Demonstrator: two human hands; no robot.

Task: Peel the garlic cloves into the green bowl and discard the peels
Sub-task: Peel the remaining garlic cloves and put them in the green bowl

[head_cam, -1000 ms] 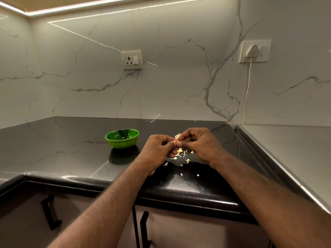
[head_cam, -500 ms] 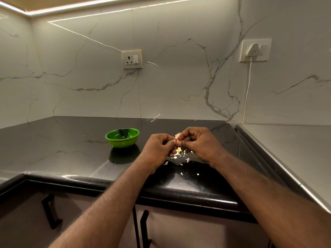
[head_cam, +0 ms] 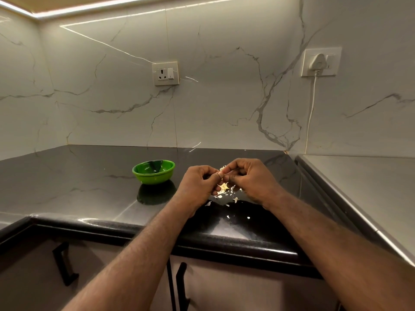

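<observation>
My left hand (head_cam: 197, 185) and my right hand (head_cam: 249, 178) meet fingertip to fingertip just above the black counter, both pinching a small garlic clove (head_cam: 223, 187) that is mostly hidden between the fingers. Pale peel scraps (head_cam: 226, 195) lie scattered on the counter under and in front of the hands. The green bowl (head_cam: 153, 171) stands on the counter to the left of my left hand, a hand's width away; its contents are hard to make out.
The black counter (head_cam: 78, 187) runs into a corner with marble walls. A steel surface (head_cam: 363, 187) adjoins on the right. A wall socket (head_cam: 165, 73) and a plugged white cable (head_cam: 311, 113) are on the back wall. Cabinet handles (head_cam: 65, 263) sit below the edge.
Both hands stay together at the same spot, with only slight finger movement on the clove. The bowl has not moved.
</observation>
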